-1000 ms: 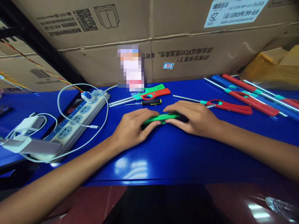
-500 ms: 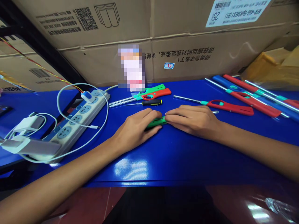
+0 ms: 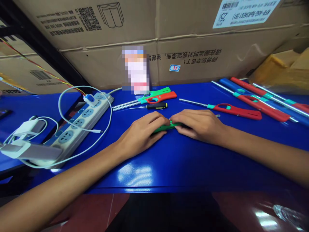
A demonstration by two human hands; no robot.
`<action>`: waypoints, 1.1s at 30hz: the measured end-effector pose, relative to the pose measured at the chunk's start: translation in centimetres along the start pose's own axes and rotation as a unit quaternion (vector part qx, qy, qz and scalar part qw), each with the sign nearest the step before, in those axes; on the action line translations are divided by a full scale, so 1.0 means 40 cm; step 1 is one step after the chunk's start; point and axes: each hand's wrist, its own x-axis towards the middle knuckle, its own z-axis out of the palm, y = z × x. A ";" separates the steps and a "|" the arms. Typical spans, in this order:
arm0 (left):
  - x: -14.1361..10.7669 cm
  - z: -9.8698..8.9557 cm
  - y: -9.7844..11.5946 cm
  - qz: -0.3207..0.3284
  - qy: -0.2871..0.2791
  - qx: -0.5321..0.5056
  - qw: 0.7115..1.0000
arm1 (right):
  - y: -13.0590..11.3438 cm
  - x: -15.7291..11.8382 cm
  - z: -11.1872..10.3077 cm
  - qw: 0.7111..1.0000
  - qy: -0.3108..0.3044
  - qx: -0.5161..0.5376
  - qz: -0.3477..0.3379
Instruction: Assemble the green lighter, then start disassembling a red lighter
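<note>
A green long-nosed gas lighter (image 3: 166,127) lies crosswise between my hands, low over the blue table. My left hand (image 3: 147,128) is closed round its left end. Closed on its right part is my right hand (image 3: 199,124), which hides much of the lighter; the metal tip shows beyond the knuckles. Just past my left hand lies a black and yellow screwdriver (image 3: 156,106). Behind it are a red lighter (image 3: 164,97) and another green lighter (image 3: 159,92), side by side. One more red lighter (image 3: 241,111) rests beyond my right hand.
Several red and blue lighters (image 3: 267,106) lie at the right. A white power strip (image 3: 84,129) with chargers and a looped white cable (image 3: 109,119) takes up the left. A blurred-out upright panel (image 3: 137,71) leans on the large cardboard box (image 3: 188,32) at the back.
The green lighter has shifted slightly left, and its metal tip now sticks out less past my right hand. My right fingers have curled back, baring more of the green body.
</note>
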 end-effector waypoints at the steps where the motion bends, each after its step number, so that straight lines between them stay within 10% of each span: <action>1: 0.000 0.000 0.000 0.000 0.001 -0.003 1.000 | -0.001 0.000 0.000 1.000 0.001 0.001 0.001; 33: -0.004 0.005 -0.013 -0.054 0.010 -0.026 0.998 | -0.031 -0.013 -0.012 0.986 0.021 -0.160 -0.046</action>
